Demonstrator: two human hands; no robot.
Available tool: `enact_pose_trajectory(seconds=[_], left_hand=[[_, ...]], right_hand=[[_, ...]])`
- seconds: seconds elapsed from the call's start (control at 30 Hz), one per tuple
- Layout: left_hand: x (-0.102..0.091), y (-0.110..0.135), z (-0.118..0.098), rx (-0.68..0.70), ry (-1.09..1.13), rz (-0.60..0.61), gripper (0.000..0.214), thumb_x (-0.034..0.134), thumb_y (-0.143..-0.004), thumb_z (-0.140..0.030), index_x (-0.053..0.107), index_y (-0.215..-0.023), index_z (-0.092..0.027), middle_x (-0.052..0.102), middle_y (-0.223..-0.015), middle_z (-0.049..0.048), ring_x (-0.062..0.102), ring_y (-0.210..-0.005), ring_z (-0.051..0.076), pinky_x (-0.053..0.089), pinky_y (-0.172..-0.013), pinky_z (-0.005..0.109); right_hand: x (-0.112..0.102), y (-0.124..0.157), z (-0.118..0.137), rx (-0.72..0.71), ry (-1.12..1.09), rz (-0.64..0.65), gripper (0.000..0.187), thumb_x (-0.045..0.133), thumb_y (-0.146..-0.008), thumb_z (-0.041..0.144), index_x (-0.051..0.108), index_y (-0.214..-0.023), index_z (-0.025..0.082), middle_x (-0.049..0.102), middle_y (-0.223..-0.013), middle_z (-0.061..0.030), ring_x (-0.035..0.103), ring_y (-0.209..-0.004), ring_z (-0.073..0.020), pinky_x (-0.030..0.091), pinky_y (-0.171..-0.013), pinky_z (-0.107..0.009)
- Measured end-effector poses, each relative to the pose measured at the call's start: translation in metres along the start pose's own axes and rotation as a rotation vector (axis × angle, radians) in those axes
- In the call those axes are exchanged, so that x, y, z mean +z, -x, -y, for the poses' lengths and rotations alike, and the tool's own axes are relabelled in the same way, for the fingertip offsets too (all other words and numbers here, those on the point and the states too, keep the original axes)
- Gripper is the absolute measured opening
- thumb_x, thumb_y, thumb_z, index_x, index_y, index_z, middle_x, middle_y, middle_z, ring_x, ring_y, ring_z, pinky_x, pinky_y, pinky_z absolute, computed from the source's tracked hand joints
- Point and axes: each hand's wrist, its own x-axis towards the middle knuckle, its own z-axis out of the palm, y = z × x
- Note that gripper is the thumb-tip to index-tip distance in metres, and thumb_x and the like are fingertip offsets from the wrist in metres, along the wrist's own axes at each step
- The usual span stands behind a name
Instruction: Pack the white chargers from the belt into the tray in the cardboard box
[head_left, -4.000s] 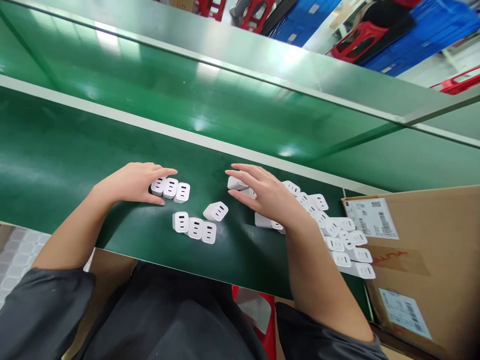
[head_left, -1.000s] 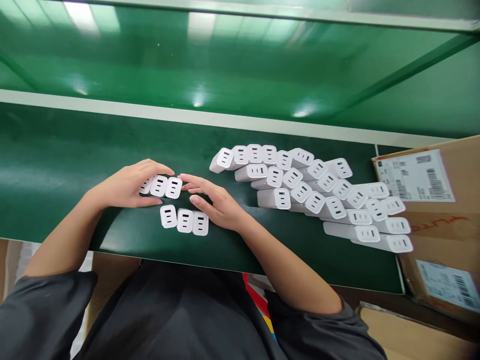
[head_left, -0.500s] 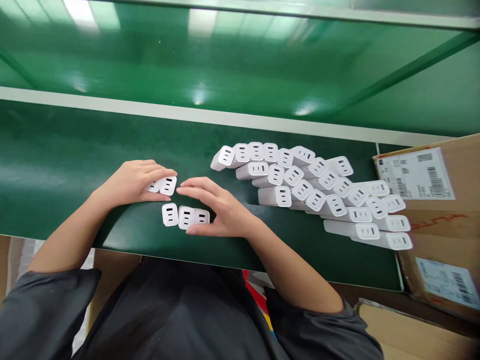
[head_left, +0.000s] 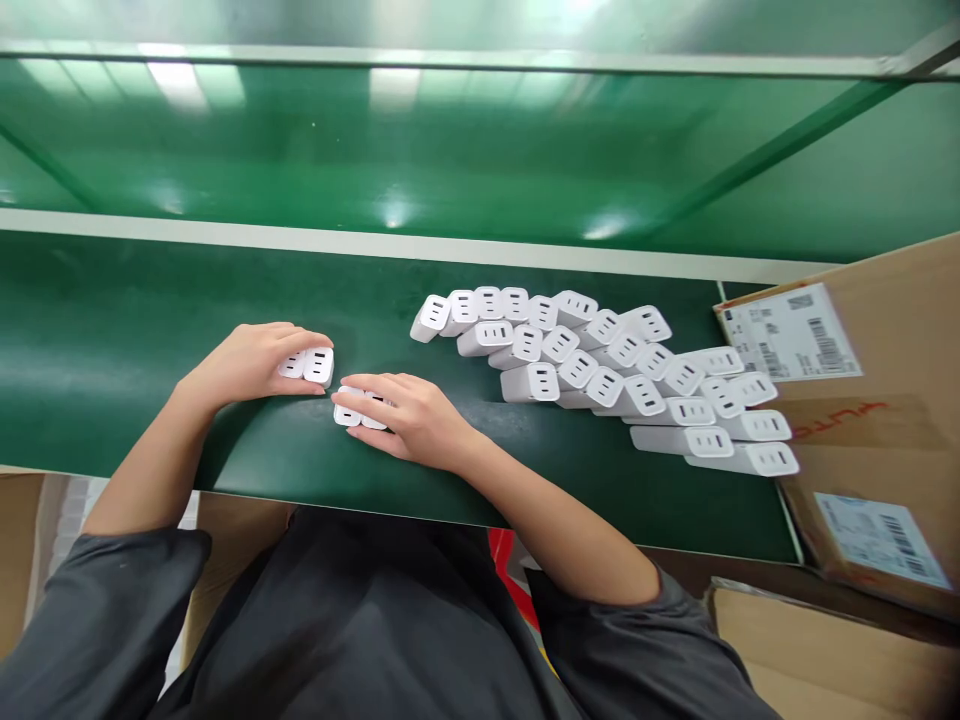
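White charger blocks with slotted faces lie on a green belt [head_left: 112, 330]. My left hand [head_left: 251, 362] is curled over a short row of chargers [head_left: 309, 365], its fingers wrapped round them. My right hand [head_left: 409, 415] lies over a second short row of chargers [head_left: 351, 410] just in front, fingers closed over the top of them; only their left ends show. The two rows sit close together, a small gap between them.
A large heap of white chargers [head_left: 615, 375] spreads across the belt to the right. A cardboard box [head_left: 862, 420] with printed labels stands at the belt's right end. A pale rail [head_left: 375, 245] borders the belt's far side.
My right hand has moved left and closed over the front row of three chargers, covering most of it. My left hand keeps its row. The view has shifted slightly.
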Motion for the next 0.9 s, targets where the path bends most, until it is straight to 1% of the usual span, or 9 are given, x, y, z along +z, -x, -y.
enact_pose_trajectory(seconds=[0.13,0.27,0.37,0.5,0.63,0.7,0.77,0.83,0.9], left_hand=[[-0.005,0.004,-0.012,0.02,0.014,0.085,0.054,0.047,-0.091,-0.068,0.064,-0.121,-0.027,0.071,-0.107,0.0042,0.067,-0.091,0.021,0.045,-0.073,0.028],[-0.002,0.022,-0.022,0.051,0.038,0.081,0.054,0.05,-0.091,-0.068,0.065,-0.12,-0.024,0.071,-0.105,0.0052,0.067,-0.089,0.02,0.047,-0.072,0.028],[0.009,0.037,-0.029,0.072,0.072,0.014,0.054,0.053,-0.092,-0.065,0.064,-0.122,-0.022,0.072,-0.108,0.0067,0.067,-0.091,0.021,0.048,-0.076,0.029],[0.026,0.048,-0.037,0.088,0.015,-0.128,0.054,0.057,-0.091,-0.062,0.063,-0.126,-0.02,0.074,-0.11,0.0084,0.068,-0.094,0.023,0.05,-0.078,0.032],[0.037,0.056,-0.038,0.012,0.054,-0.244,0.049,0.063,-0.089,-0.059,0.067,-0.12,-0.022,0.075,-0.107,0.0073,0.069,-0.089,0.022,0.05,-0.074,0.03],[0.041,0.065,-0.039,-0.101,0.197,-0.345,0.05,0.072,-0.081,-0.059,0.069,-0.115,-0.023,0.075,-0.107,0.0071,0.069,-0.089,0.022,0.05,-0.075,0.03],[0.046,0.077,-0.045,-0.254,0.467,-0.5,0.056,0.08,-0.072,-0.06,0.069,-0.113,-0.023,0.074,-0.104,0.0064,0.068,-0.085,0.022,0.05,-0.072,0.029],[0.052,0.088,-0.055,-0.399,0.892,-0.686,0.067,0.078,-0.067,-0.069,0.067,-0.114,-0.023,0.072,-0.094,0.0045,0.066,-0.076,0.019,0.05,-0.065,0.027],[0.057,0.096,-0.068,-0.505,1.367,-0.828,0.076,0.067,-0.066,-0.084,0.064,-0.114,-0.025,0.067,-0.085,0.0019,0.062,-0.068,0.016,0.049,-0.057,0.026]], right_hand=[[0.0,0.0,0.0,0.044,-0.047,-0.016,0.04,0.052,-0.1,0.036,0.055,-0.134,0.014,0.068,-0.125,-0.0115,0.068,-0.101,-0.0195,0.055,-0.085,-0.033],[0.0,0.001,0.0,0.044,-0.059,-0.026,0.039,0.049,-0.101,0.037,0.055,-0.133,0.015,0.068,-0.124,-0.0107,0.068,-0.101,-0.0203,0.056,-0.084,-0.033],[0.001,0.0,0.001,0.025,-0.079,-0.034,0.038,0.049,-0.102,0.036,0.054,-0.133,0.015,0.068,-0.123,-0.0108,0.068,-0.102,-0.02,0.056,-0.085,-0.033],[0.002,0.0,0.004,-0.005,-0.106,-0.029,0.039,0.05,-0.102,0.036,0.054,-0.134,0.015,0.068,-0.123,-0.0105,0.068,-0.102,-0.0197,0.056,-0.086,-0.033],[-0.005,-0.001,0.003,-0.024,-0.114,-0.024,0.049,0.057,-0.098,0.045,0.054,-0.136,0.015,0.067,-0.126,-0.0124,0.066,-0.109,-0.0229,0.054,-0.091,-0.038],[-0.013,-0.002,0.002,-0.034,-0.125,-0.055,0.055,0.061,-0.094,0.052,0.055,-0.135,0.016,0.067,-0.127,-0.0132,0.065,-0.113,-0.0248,0.053,-0.094,-0.041],[-0.019,-0.004,0.003,-0.037,-0.135,-0.112,0.053,0.062,-0.093,0.051,0.056,-0.133,0.017,0.067,-0.127,-0.0136,0.065,-0.115,-0.0252,0.052,-0.097,-0.042],[-0.024,-0.005,0.005,-0.04,-0.141,-0.171,0.046,0.062,-0.095,0.043,0.056,-0.133,0.019,0.068,-0.125,-0.0134,0.065,-0.114,-0.0244,0.053,-0.097,-0.041],[-0.026,-0.008,0.011,-0.057,-0.151,-0.207,0.041,0.063,-0.094,0.037,0.057,-0.132,0.02,0.068,-0.124,-0.013,0.066,-0.113,-0.0236,0.054,-0.096,-0.04]])
